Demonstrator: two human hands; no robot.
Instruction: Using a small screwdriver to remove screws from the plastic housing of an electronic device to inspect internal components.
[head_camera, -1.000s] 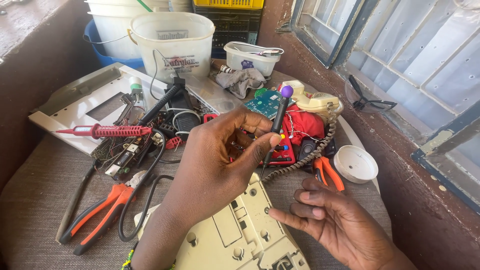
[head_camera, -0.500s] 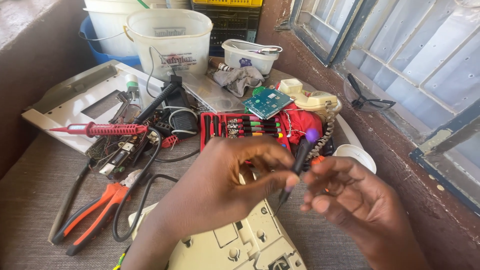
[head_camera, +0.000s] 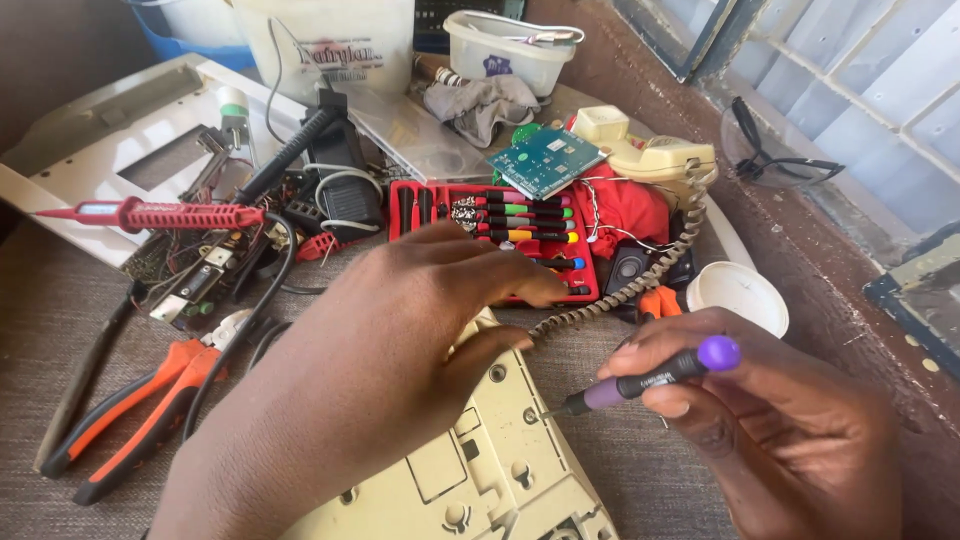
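My right hand (head_camera: 770, 430) grips a small screwdriver (head_camera: 650, 378) with a purple cap, its tip set against a hole in the cream plastic telephone base (head_camera: 490, 470) lying upside down at the bottom centre. My left hand (head_camera: 390, 350) rests over the top of that base, fingers spread, thumb on its edge. Behind my left hand a red case of precision screwdrivers (head_camera: 500, 235) lies open. A coiled cream cord (head_camera: 640, 280) runs from the base toward the handset (head_camera: 650, 155).
Orange-handled pliers (head_camera: 150, 400) and a red probe (head_camera: 160, 215) lie left among black cables and circuit parts. A green circuit board (head_camera: 545, 160), grey rag (head_camera: 480, 105), white tubs (head_camera: 510, 50), white lid (head_camera: 740, 295) and safety glasses (head_camera: 780, 150) on the sill sit behind and right.
The purple-capped screwdriver passed from my left hand to my right hand. My right hand brought its tip down onto the telephone base, and my left hand settled on the base.
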